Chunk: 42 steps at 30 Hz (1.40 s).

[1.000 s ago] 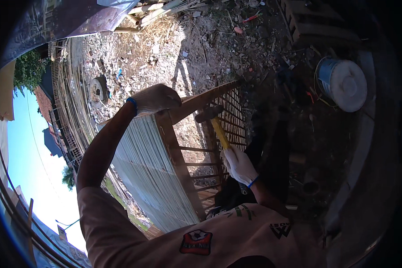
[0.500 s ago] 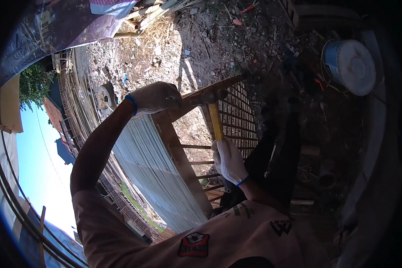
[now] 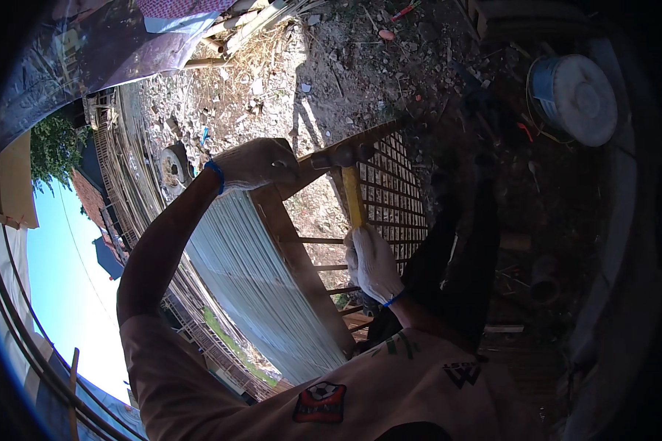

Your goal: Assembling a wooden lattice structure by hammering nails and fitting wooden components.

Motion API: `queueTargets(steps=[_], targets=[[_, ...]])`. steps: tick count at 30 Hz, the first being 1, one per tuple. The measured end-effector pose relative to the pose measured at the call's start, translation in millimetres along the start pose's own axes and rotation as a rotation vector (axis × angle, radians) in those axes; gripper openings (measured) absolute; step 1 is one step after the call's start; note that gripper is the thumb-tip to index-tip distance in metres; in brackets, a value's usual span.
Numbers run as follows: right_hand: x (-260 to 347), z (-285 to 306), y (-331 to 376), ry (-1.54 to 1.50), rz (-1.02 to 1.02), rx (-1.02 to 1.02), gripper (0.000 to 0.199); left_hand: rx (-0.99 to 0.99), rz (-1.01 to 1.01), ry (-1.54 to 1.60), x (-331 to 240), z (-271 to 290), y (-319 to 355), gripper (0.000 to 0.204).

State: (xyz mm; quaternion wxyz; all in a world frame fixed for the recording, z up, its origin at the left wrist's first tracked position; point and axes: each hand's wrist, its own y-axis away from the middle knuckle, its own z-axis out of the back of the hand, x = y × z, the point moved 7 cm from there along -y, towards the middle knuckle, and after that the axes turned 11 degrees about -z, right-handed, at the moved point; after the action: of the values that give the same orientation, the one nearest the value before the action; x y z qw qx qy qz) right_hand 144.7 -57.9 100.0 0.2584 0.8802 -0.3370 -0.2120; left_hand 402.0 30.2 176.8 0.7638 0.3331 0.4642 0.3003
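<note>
- Hammer (image 3: 350,178) is at the wooden frame's (image 3: 297,257) upper beam (image 3: 305,175); whether it touches, I cannot tell.
- Right hand (image 3: 375,263), near the frame's slats (image 3: 322,240): its grip is clenched around the yellow handle (image 3: 355,209).
- Left hand (image 3: 254,163), at the frame's corner: it is curled; what it holds, I cannot tell.
- A blow sliding along the frame could hurt this hand, because it is so near.

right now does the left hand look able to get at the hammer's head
Probably yes: the left hand is just beside the hammer's head, with nothing visible between them, and the right hand grips only the yellow handle. Depth is hard to judge here.
</note>
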Motion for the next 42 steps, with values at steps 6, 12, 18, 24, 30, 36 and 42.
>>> queueTargets(steps=[6, 12, 18, 24, 30, 36, 42], targets=[[9, -5, 7, 0.165, 0.109, -0.047, 0.03, 0.04, 0.015, -0.021, 0, 4, -4, 0.028], [13, -7, 12, 0.077, 0.016, -0.019, 0.026, 0.045, 0.021, 0.012, 5, 6, -6, 0.032], [6, 7, -5, -0.15, -0.051, 0.236, 0.025, 0.051, 0.005, -0.022, 4, 5, -4, 0.033], [-4, 4, -2, 0.156, -0.051, -0.051, 0.027, 0.078, 0.023, -0.094, 2, 5, -12, 0.031], [-14, 21, -19, -0.359, -0.126, 0.254, 0.032, 0.113, -0.003, -0.076, 9, 2, -15, 0.02], [-13, 9, -16, -0.087, -0.161, 0.228, 0.037, 0.1, 0.105, -0.049, 24, 1, -13, 0.038], [4, 4, -9, -0.131, -0.108, 0.253, 0.036, 0.098, 0.104, -0.034, 27, 1, -15, 0.037]])
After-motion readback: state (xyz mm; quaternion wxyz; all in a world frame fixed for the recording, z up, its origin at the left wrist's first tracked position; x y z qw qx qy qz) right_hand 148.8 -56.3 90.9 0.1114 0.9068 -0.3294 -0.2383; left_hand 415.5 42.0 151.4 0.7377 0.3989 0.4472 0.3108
